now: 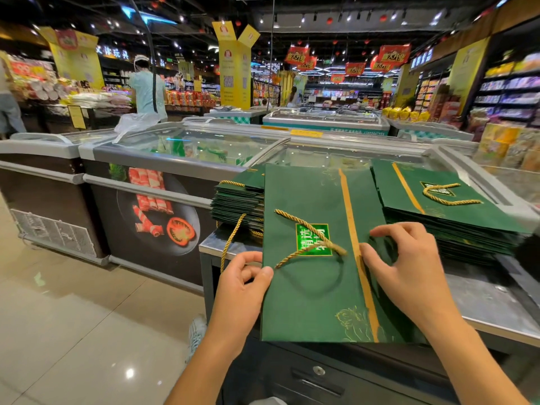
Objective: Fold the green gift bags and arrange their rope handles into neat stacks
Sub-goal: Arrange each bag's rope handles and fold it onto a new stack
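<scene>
Green gift bag (315, 293), left edge in left hand (242, 285), right stack (447, 217) just beside

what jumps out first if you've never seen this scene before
The flat green gift bag in the middle, gripped at its left edge by the left hand and near its gold stripe by the right hand, with a gold rope handle lying across its front. Stacks of matching bags sit behind it, a left stack and a right stack, and a freezer chest with a meat picture stands further left.
</scene>
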The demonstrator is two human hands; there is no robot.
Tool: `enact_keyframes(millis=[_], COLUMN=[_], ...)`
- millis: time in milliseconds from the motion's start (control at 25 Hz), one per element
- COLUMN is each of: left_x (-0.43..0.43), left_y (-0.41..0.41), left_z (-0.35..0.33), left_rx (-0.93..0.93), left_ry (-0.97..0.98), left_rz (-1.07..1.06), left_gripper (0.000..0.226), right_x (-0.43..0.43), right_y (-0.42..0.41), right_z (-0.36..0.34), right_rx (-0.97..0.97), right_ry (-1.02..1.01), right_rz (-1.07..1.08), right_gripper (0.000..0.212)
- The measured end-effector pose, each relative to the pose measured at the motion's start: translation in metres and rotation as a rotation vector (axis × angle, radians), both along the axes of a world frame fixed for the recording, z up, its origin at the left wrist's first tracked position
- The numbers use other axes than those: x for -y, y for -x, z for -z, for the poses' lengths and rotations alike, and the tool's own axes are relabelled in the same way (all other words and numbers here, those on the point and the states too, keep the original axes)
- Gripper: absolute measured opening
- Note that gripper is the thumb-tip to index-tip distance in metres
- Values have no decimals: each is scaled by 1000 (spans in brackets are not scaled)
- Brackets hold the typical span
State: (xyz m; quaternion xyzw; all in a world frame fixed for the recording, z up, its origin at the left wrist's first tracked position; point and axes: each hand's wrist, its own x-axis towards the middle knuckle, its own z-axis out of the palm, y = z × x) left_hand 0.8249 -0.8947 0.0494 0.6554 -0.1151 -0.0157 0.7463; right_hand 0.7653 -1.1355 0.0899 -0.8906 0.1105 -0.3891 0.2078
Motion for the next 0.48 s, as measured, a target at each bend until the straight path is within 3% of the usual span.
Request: enact_keyframes(millis=[120, 240, 480], left_x=[-4, -8, -13], left_y=[-1, -7, -21], left_z=[-3, -16, -83], left_rx=[3, 60, 172], left_ry=[-21, -26, 21], left_rz=[-11, -96, -66], left_gripper=[14, 8, 11], right_x=[-3, -8, -8], right_y=[9, 8, -3], right_z=[-5, -15, -64], right_rx=[-25, 118, 366], right_ry=[-302, -659, -760], right_rz=[-58, -173, -267], right_gripper=[45, 47, 25])
